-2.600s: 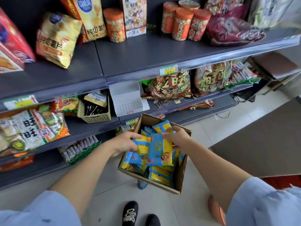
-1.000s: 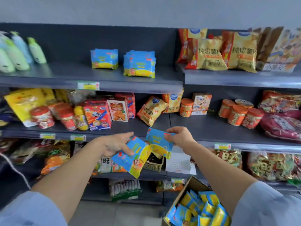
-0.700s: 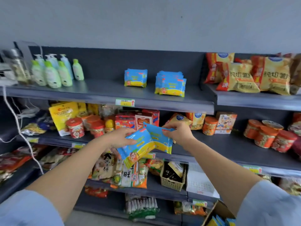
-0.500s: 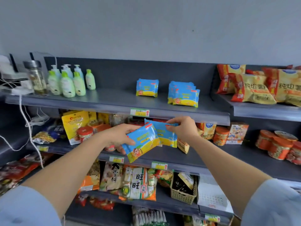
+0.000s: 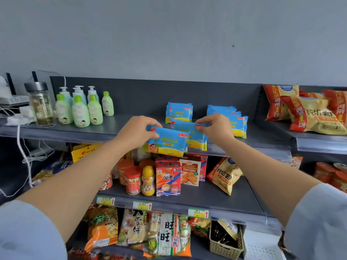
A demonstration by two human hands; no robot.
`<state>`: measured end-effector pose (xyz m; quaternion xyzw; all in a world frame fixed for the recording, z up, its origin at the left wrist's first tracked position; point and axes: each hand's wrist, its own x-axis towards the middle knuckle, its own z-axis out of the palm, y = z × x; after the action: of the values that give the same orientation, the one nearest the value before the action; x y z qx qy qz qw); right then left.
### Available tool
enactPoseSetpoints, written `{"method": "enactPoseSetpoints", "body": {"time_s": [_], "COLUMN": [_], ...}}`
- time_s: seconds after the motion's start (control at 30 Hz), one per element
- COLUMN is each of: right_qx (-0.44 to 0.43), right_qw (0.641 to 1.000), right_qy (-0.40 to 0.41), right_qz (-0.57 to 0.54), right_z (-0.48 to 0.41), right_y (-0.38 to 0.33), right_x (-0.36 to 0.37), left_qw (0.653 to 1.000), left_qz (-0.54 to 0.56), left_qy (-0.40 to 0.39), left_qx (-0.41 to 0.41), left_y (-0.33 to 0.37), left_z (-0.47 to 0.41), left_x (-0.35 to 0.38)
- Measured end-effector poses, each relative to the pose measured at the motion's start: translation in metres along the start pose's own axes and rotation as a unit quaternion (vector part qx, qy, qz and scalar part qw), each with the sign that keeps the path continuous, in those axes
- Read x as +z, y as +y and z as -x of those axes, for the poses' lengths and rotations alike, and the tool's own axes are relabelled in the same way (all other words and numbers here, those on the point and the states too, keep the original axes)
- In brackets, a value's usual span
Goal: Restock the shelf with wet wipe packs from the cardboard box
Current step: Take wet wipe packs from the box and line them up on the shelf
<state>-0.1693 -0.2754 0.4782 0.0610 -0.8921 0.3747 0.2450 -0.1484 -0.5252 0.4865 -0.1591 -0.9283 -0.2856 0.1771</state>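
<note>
My left hand [image 5: 139, 132] grips a blue and yellow wet wipe pack [image 5: 168, 142] by its top edge, in front of the top shelf [image 5: 120, 126]. My right hand [image 5: 216, 128] pinches a second wet wipe pack [image 5: 195, 136] at its upper corner, just behind and right of the first. Both packs hang at the shelf's front lip. On the shelf behind stand one upright pack [image 5: 179, 112] and a row of several packs [image 5: 237, 120]. The cardboard box is out of view.
Green and white lotion bottles [image 5: 82, 107] and a glass jar [image 5: 40, 104] occupy the top shelf's left. Chip bags [image 5: 309, 113] fill the shelf to the right. Snack boxes [image 5: 168, 177] and jars [image 5: 133, 180] sit one shelf below, white cables [image 5: 24, 158] hang at left.
Both hands have risen from the box up to the top shelf, carrying one pack each. The view has tilted upward, and the box has dropped out of sight.
</note>
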Motion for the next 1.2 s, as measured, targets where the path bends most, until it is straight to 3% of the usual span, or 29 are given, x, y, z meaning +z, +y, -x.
{"method": "enactPoseSetpoints", "body": {"time_s": [0.53,1.07,1.2], "right_qx": [0.010,0.040,0.030], "right_qw": [1.000,0.995,0.991], "right_qy": [-0.002,-0.032,-0.035], "right_qz": [0.025,0.088,0.122], "right_z": [-0.163,-0.223,-0.228], "right_y": [0.043,0.070,0.074], "right_x": [0.062,0.102,0.104], "left_qw": [1.000,0.998,0.999], "left_qz": [0.023,0.028,-0.027], "left_qy": [-0.002,-0.051,-0.033], "left_qx": [-0.010,-0.012,0.018], "left_y": [-0.040,-0.076,-0.079], "left_z": [-0.146,-0.217,-0.226], "left_x": [0.031,0.062,0.072]}}
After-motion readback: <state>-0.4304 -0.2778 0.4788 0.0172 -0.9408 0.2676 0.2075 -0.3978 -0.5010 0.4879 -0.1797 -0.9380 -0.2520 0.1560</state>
